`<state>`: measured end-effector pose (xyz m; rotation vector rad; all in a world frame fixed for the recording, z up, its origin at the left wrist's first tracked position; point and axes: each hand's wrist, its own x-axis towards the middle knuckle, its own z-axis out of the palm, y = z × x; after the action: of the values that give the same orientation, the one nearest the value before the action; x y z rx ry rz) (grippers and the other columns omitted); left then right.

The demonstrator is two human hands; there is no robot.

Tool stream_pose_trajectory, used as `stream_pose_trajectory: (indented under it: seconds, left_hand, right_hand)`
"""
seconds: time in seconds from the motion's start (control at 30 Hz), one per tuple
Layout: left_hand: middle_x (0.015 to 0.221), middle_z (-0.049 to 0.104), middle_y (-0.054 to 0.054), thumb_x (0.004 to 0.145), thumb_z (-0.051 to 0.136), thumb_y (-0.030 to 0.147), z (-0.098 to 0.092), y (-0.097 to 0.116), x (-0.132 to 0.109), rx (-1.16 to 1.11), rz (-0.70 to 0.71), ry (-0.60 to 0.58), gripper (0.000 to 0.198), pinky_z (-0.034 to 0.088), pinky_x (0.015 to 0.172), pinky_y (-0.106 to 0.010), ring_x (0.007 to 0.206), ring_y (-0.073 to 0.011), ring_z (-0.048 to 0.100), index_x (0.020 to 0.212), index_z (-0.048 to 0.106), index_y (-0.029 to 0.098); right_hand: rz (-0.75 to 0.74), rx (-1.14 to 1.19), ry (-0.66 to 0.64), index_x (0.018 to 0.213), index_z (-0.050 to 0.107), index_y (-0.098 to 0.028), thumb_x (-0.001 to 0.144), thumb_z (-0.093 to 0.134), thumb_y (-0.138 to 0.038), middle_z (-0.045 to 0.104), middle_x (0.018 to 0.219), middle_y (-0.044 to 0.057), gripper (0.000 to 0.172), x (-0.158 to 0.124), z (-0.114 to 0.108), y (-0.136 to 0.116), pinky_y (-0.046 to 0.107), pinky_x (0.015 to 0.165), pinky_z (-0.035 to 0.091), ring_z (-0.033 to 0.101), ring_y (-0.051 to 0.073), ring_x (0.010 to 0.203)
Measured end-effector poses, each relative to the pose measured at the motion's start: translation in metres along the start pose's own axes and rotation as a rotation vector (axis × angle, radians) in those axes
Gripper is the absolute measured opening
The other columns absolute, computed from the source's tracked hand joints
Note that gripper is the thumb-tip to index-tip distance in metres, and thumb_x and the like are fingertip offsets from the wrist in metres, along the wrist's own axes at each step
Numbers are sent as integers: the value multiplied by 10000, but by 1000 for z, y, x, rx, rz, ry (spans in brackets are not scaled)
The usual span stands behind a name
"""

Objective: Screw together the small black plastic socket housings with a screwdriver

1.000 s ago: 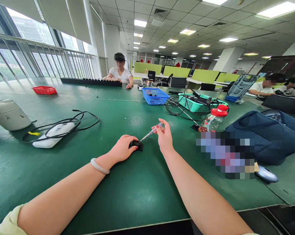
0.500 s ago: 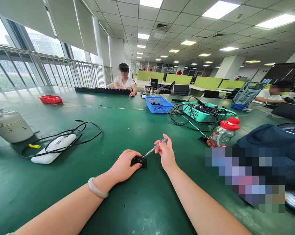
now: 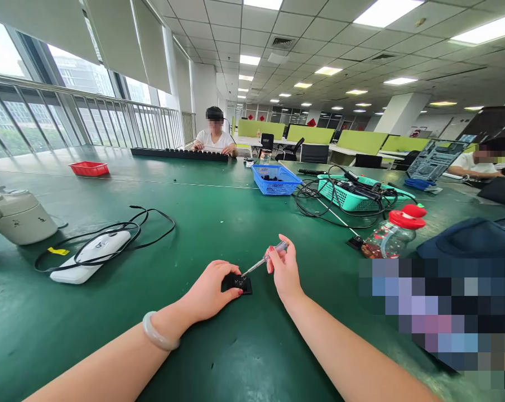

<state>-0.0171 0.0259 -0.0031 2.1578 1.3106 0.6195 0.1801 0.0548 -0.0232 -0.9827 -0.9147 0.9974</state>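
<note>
A small black part (image 3: 237, 284) lies on the green table (image 3: 219, 223) in front of me. My left hand (image 3: 208, 290) is closed on it from the left and presses it to the tabletop. My right hand (image 3: 284, 271) pinches the clear handle of a thin screwdriver (image 3: 264, 259). Its metal tip slants down and left onto the top of the black part.
Left of my arms lie a white device wrapped in black cable (image 3: 91, 255) and a white kettle (image 3: 18, 215). A blue basket (image 3: 275, 178), a green basket of cables (image 3: 352, 195), a red-capped jar (image 3: 392, 234) and a dark blue bag (image 3: 474, 237) stand to the right. Other people sit at the far side.
The view has tilted up and shifted slightly. Both hands keep their hold; the screwdriver stays on the black part.
</note>
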Motion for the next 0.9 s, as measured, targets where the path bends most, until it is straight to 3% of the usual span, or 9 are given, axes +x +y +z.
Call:
stream_pose_trajectory:
  seconds: [0.27, 0.4, 0.67, 0.9]
  left_hand:
    - [1236, 625, -68, 786, 654, 365, 1, 0, -1, 11, -31, 10, 422, 425, 1093, -472, 1220, -271, 519, 1189, 610, 250]
    - [1229, 633, -72, 800, 634, 379, 0, 1, -1, 30, -15, 3, 421, 428, 1088, -477, 1226, -279, 516, 1198, 610, 246]
    - [1173, 672, -68, 823, 615, 366, 2, -2, 1, 79, 108, 10, 310, 448, 1059, -472, 1177, -273, 546, 1102, 658, 239]
    - [1197, 666, -57, 829, 614, 363, 5, -4, 0, 68, 123, -1, 316, 432, 1067, -465, 1187, -266, 530, 1120, 648, 243]
  right_hand:
    - [-57, -79, -38, 1272, 404, -248, 789, 649, -431, 618, 794, -39, 572, -9, -5, -12, 250, 474, 416, 438, 68, 467]
    - [-133, -94, -96, 1268, 428, -258, 858, 573, -436, 621, 809, -29, 470, -16, -9, -17, 273, 500, 436, 452, 80, 470]
    - [-182, -96, -152, 1134, 485, -244, 884, 533, -469, 615, 807, -22, 340, -16, -12, -17, 277, 503, 427, 465, 84, 465]
    - [-165, -93, -155, 1013, 493, -237, 848, 581, -505, 623, 781, -27, 326, -15, -14, -17, 269, 496, 409, 481, 79, 453]
